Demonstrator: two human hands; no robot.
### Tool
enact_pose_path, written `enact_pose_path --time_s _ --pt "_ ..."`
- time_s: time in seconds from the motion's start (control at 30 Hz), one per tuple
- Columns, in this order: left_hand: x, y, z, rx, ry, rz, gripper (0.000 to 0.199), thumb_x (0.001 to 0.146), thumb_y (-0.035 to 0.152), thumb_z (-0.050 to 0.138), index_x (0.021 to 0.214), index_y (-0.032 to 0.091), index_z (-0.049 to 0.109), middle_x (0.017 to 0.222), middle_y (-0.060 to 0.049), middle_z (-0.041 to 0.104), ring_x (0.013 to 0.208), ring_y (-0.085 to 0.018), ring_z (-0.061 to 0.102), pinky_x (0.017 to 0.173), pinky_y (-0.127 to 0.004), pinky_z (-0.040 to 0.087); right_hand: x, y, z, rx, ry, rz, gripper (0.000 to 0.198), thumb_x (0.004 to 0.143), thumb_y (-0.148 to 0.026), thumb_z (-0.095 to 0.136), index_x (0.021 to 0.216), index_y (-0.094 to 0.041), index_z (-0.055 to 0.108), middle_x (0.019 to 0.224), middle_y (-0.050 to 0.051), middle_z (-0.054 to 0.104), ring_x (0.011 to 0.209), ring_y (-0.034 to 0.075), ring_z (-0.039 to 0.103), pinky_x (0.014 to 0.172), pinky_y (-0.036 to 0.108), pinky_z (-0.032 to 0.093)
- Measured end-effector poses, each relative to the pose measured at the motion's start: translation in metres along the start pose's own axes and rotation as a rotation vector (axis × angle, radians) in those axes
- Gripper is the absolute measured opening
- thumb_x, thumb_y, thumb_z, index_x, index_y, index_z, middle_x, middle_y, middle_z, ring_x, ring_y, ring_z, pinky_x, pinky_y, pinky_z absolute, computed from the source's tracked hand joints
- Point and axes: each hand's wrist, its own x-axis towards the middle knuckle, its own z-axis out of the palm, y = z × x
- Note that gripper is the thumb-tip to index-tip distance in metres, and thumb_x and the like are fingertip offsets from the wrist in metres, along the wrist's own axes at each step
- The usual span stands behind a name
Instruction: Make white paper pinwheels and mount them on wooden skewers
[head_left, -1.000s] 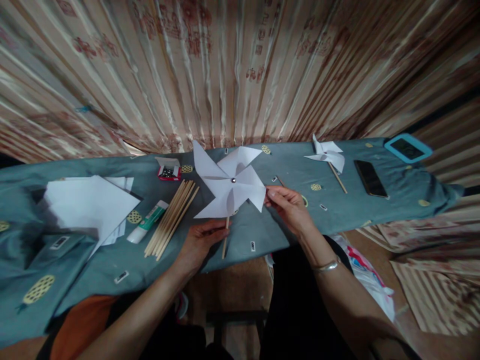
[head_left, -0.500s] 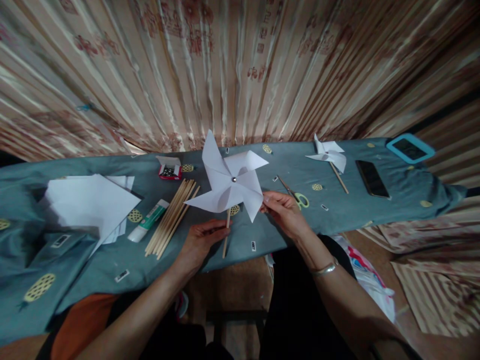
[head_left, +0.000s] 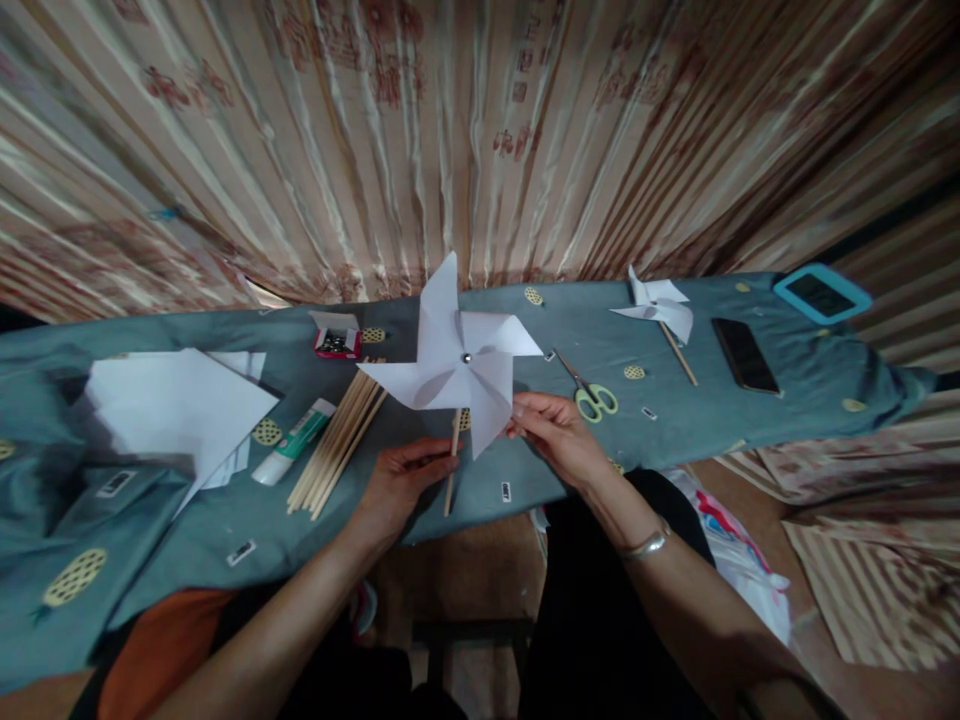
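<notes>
A white paper pinwheel (head_left: 480, 345) with a silver pin at its centre stands upright over the table, facing me. Its thin wooden stick (head_left: 454, 450) is pinched between the thumb and fingers of my left hand (head_left: 405, 480). My right hand (head_left: 559, 435), fingers closed together, is at the edge of the lower right blade and appears to touch it; the exact contact at the fingertips is hard to see. Just beyond my right hand lie scissors (head_left: 592, 398) with green handles. Left of the pinwheel is a bundle of wooden sticks (head_left: 334, 450).
On the blue-green cloth (head_left: 247, 510) lie white paper sheets (head_left: 180, 400), a glue stick (head_left: 294, 442) and an open red box of pins (head_left: 337, 340). To the right are another pinwheel (head_left: 658, 305), a phone (head_left: 745, 355) and a blue-framed tablet (head_left: 821, 295). A curtain (head_left: 465, 140) hangs behind.
The pinwheel's blades have turned a little clockwise about the pin. My right hand has shifted slightly left and down along with the blade, uncovering the scissors' handles. My left hand stays put.
</notes>
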Motion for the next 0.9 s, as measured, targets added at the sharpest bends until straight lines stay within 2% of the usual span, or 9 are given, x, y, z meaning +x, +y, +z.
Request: enact_pose_path --time_s 0.33,0.53,0.63,0.77,0.9 --pt "-0.001 0.000 0.000 0.010 -0.050 0.021 0.033 0.055 0.042 0.090 0.081 0.022 0.082 0.082 -0.003 0.077 0.077 -0.017 0.064 0.077 -0.027 0.049 0.000 0.001 0.011 -0.034 -0.048 0.015 0.031 0.074 -0.054 0.079 0.077 -0.023 0.078 0.072 0.001 0.076 0.065 0.013 0.066 0.062 0.026 0.048" --pt "-0.002 0.002 0.002 -0.008 -0.047 0.015 0.035 0.052 0.044 0.091 0.079 0.024 0.082 0.087 -0.004 0.079 0.093 -0.025 0.069 0.092 -0.035 0.051 -0.003 -0.002 0.017 -0.126 -0.115 0.008 0.031 0.081 -0.054 0.073 0.081 -0.024 0.080 0.074 0.003 0.077 0.068 0.015 0.067 0.063 0.028 0.049" --pt "-0.002 0.002 0.003 -0.027 -0.044 0.005 0.035 0.051 0.043 0.092 0.078 0.024 0.082 0.081 -0.004 0.078 0.094 -0.025 0.070 0.092 -0.035 0.051 -0.007 -0.008 0.015 -0.158 -0.144 0.012 0.030 0.082 -0.051 0.072 0.079 -0.022 0.080 0.074 0.002 0.077 0.067 0.015 0.066 0.063 0.028 0.049" --pt "-0.001 0.002 0.003 -0.025 -0.016 0.005 0.036 0.048 0.043 0.093 0.076 0.026 0.081 0.081 -0.003 0.079 0.091 -0.025 0.071 0.090 -0.034 0.053 -0.010 -0.019 -0.003 -0.104 -0.062 0.013 0.028 0.078 -0.049 0.077 0.083 -0.022 0.080 0.065 0.001 0.073 0.057 0.012 0.061 0.059 0.027 0.049" --pt "-0.001 0.001 0.002 -0.028 -0.024 -0.008 0.035 0.047 0.044 0.094 0.076 0.027 0.081 0.082 -0.002 0.079 0.090 -0.023 0.071 0.092 -0.033 0.051 -0.005 -0.027 -0.032 0.027 0.193 -0.056 0.025 0.073 -0.047 0.081 0.083 -0.024 0.080 0.064 -0.001 0.071 0.054 0.010 0.055 0.055 0.025 0.046"
